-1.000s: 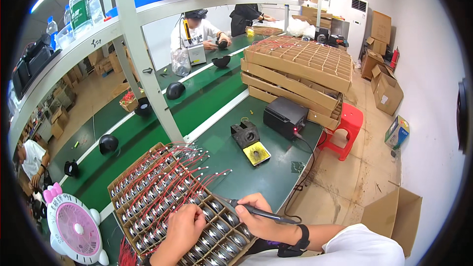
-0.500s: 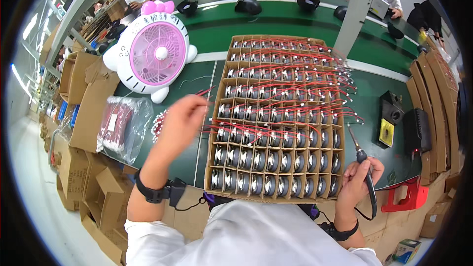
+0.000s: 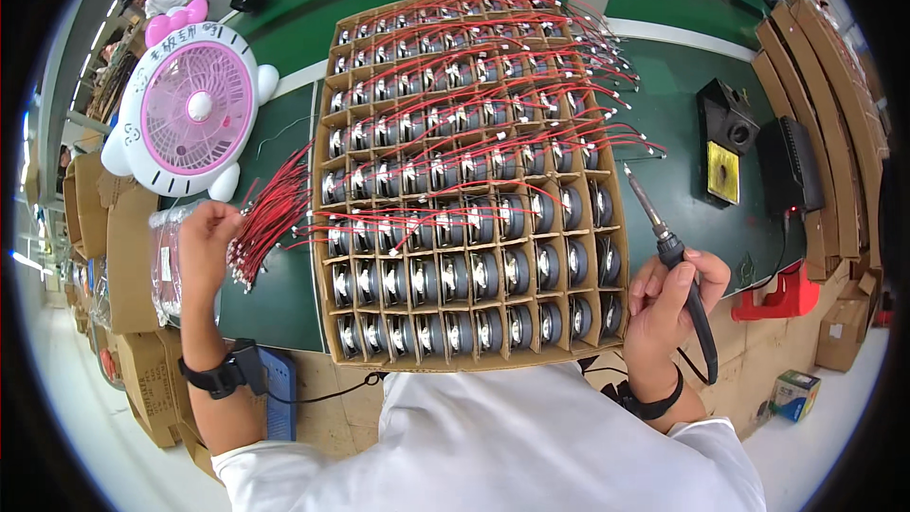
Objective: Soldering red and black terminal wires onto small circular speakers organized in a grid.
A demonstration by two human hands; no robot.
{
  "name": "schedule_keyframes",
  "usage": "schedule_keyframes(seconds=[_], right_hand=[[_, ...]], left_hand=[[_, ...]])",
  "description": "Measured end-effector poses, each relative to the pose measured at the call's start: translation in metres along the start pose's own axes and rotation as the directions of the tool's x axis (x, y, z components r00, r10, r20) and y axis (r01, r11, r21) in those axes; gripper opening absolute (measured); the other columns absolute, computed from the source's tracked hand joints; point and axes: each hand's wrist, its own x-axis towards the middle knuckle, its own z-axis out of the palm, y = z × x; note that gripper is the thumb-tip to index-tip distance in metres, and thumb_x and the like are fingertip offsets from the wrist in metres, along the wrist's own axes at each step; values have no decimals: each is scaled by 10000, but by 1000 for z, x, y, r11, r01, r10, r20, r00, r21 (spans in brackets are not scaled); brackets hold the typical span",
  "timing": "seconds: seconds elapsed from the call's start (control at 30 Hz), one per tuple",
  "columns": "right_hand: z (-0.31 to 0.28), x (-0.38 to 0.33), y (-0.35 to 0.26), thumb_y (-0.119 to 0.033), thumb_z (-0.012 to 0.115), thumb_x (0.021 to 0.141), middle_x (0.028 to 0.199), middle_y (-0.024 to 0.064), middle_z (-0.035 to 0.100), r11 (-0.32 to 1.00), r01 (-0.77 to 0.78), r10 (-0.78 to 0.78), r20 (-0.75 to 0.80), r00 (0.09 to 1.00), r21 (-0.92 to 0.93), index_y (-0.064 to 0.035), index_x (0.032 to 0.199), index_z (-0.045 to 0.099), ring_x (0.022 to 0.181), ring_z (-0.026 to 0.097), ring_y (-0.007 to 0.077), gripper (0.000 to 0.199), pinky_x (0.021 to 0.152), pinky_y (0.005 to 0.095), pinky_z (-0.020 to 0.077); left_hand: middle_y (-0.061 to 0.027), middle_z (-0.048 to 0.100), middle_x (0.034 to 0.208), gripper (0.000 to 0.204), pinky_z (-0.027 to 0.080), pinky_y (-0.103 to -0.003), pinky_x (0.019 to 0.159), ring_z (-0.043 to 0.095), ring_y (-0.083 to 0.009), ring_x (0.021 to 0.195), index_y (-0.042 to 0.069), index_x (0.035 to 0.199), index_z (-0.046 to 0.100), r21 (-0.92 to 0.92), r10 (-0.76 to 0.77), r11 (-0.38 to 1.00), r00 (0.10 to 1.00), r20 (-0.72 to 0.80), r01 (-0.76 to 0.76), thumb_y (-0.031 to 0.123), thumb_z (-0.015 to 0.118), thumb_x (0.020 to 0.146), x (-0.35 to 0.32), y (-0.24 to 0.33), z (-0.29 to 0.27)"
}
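Since half a second ago the left hand [image 3: 204, 246] has dropped from above the tray's left edge down to the bundle of red wires [image 3: 270, 213] lying on the green bench [image 3: 284, 294], and the right hand [image 3: 668, 299] has lifted the soldering iron [image 3: 664, 246] a little, tip now pointing up and away from the tray.

Left hand: fingers curled at the near end of the wire bundle; looks closed on a few leads, but the pinch itself is hidden behind the hand. Bundle sits just left of the cardboard grid tray [image 3: 322, 256], probably so leads can be picked without reaching across.

Right hand: wrapped firmly around the iron's black handle, pen-style, hot tip held clear of the tray's right edge and of the cardboard, likely parked while the other hand fetches wire.

Tray: one round metal part [image 3: 455, 275] per cell. Upper rows already carry red leads trailing right; lower rows bare.

Iron stand with yellow sponge [image 3: 722, 171] and black station [image 3: 791, 166] sit right of the tray, on the iron-hand side. Pink fan [image 3: 194, 109] upper left faces the work.
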Motion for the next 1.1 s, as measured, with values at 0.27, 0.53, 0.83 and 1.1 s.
schedule_keyframes(seconds=[0.27,0.53,0.83,1.1], right_hand=[[2,1,1,-196,511,1075,772,60,480,996,61,-63,19,998,70,-78,1185,398,500,420,91,197,445,251,399],[-4,3,-3,-198,511,1075,746,67,554,985,-19,2,102,995,170,-68,1236,359,557,493,100,257,606,306,525],[-26,-7,-9,43,703,927,1099,223,675,999,-34,32,132,991,9,-48,1236,358,1024,700,233,472,898,368,576],[-25,-9,1,-144,667,989,949,212,696,989,95,-113,165,980,111,-27,1191,355,892,729,275,390,813,402,610]], left_hand=[[2,580,818,99,469,-228,598,608,-81,690,64,1106,544,-229,-103,971,978,-183,60,153,516,1074,-5,33,-36],[-73,656,1040,297,351,-135,430,536,-11,600,43,1319,473,-481,103,870,994,-42,-110,38,531,1028,-41,158,5],[-65,681,1041,259,496,-236,765,607,-98,881,-24,1149,668,-506,319,861,709,628,60,-55,457,1002,-33,283,130],[-66,624,946,120,465,-245,657,576,-119,769,0,957,672,-309,666,737,570,481,-601,-41,727,859,-19,302,188]])
